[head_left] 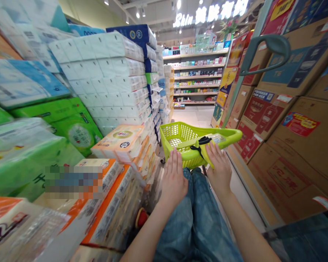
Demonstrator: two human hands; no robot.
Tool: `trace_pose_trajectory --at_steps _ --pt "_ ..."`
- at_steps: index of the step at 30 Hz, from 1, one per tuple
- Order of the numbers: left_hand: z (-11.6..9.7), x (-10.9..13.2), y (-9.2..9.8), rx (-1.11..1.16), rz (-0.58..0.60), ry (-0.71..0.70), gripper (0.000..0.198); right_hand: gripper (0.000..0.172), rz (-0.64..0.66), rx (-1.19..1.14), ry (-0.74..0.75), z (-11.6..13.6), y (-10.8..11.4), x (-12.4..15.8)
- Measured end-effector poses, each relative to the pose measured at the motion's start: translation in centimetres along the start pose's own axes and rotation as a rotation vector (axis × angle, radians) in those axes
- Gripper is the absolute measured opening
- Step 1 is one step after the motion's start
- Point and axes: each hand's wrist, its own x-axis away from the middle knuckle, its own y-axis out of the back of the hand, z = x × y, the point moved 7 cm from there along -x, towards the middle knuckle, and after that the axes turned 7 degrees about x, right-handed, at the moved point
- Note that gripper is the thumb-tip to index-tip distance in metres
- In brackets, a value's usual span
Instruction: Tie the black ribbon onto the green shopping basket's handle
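A lime-green plastic basket (180, 133) with a lattice bottom stands in front of my legs. My left hand (175, 176) lies against its near rim, back of the hand up and fingers stretched out together. Over the rim's right part, my right hand (218, 163) has its fingers extended on a yellow item (206, 156). Beside that item are a black strap (203, 142) and a clear packet (217, 138). Neither hand is wrapped round anything that shows. Below the wrists are legs in blue jeans (202, 218).
White tissue packs (106, 69) are piled high on the left, with orange-and-white packs (120, 140) lower down. Cardboard cartons (303, 145) line the right side, near a grey-green handle (276, 47). Stocked shelves (196, 65) stand ahead, past a pale tiled floor (199, 114).
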Motion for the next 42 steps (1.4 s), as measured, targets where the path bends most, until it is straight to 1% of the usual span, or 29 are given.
trace_pose_trajectory --at_steps 1,2,3,5,7,9,11,13,16,18,19,21,25,27,29,31,34,36,37,38,40,42 --pt "-0.1 0.0 0.0 -0.005 -0.005 -0.002 0.095 0.079 -0.004 0.007 -0.038 -0.3 0.1 -0.1" --pt "-0.2 0.0 0.0 -0.010 -0.008 0.000 0.095 0.079 -0.003 0.007 -0.065 0.0 0.1 -0.1" --pt "-0.2 0.0 0.0 -0.014 -0.007 0.002 0.095 0.079 0.003 -0.004 -0.075 0.8 0.0 0.0" --pt "-0.2 0.0 -0.2 -0.021 -0.004 0.012 0.095 0.079 0.026 -0.050 -0.037 3.5 -0.3 0.5" --pt "0.0 0.0 -0.3 -0.035 -0.003 0.018 0.095 0.080 0.046 -0.105 0.034 6.3 -0.6 1.1" --pt "0.2 0.1 -0.5 -0.054 -0.012 0.020 0.095 0.080 0.048 -0.132 0.093 7.7 -0.7 1.5" --pt "0.4 0.3 -0.8 -0.077 -0.022 0.017 0.094 0.079 0.051 -0.119 0.125 7.1 -0.6 1.6" --pt "0.4 0.5 -1.1 -0.103 -0.032 0.004 0.092 0.079 0.050 -0.079 0.121 4.9 -0.5 1.3" --pt "0.2 0.7 -1.4 -0.134 -0.040 -0.012 0.091 0.078 0.010 -0.011 0.013 0.8 0.0 0.4" --pt "0.1 0.8 -1.4 -0.139 -0.047 -0.003 0.091 0.078 -0.015 0.013 -0.073 -0.6 0.2 0.1" --pt "0.0 0.7 -1.4 -0.135 -0.049 0.004 0.091 0.079 -0.016 0.016 -0.099 -0.5 0.1 0.1" --pt "-0.1 0.7 -1.3 -0.123 -0.047 0.017 0.090 0.080 0.000 -0.001 -0.094 1.3 -0.2 0.3" --pt "-0.1 0.7 -1.1 -0.114 -0.061 0.032 0.087 0.081 0.044 -0.097 0.043 6.7 -0.9 1.1" --pt "0.0 0.7 -1.0 -0.114 -0.073 0.029 0.087 0.081 0.053 -0.115 0.104 7.8 -0.9 1.3" --pt "0.0 0.7 -1.0 -0.111 -0.068 0.025 0.088 0.081 0.061 -0.101 0.141 6.9 -0.9 1.2" --pt "0.1 0.7 -1.1 -0.108 -0.058 0.032 0.090 0.080 0.060 -0.067 0.136 4.5 -0.7 0.9" --pt "0.0 0.7 -1.1 -0.107 -0.049 0.042 0.091 0.078 0.023 -0.009 0.035 0.2 -0.1 0.2" --pt "-0.2 0.7 -1.1 -0.104 -0.042 0.042 0.091 0.079 -0.003 0.013 -0.060 -1.4 0.2 -0.1" --pt "-0.2 0.6 -1.1 -0.102 -0.039 0.042 0.091 0.079 -0.008 0.018 -0.099 -1.4 0.2 -0.2" --pt "-0.3 0.6 -1.1 -0.100 -0.036 0.043 0.091 0.080 -0.006 0.018 -0.121 -0.9 0.1 -0.1" --pt "-0.3 0.6 -1.1 -0.098 -0.032 0.044 0.091 0.080 0.018 -0.003 -0.102 1.6 -0.2 0.1" --pt "-0.3 0.6 -1.0 -0.098 -0.039 0.041 0.089 0.079 0.057 -0.047 -0.026 5.0 -0.7 0.4"
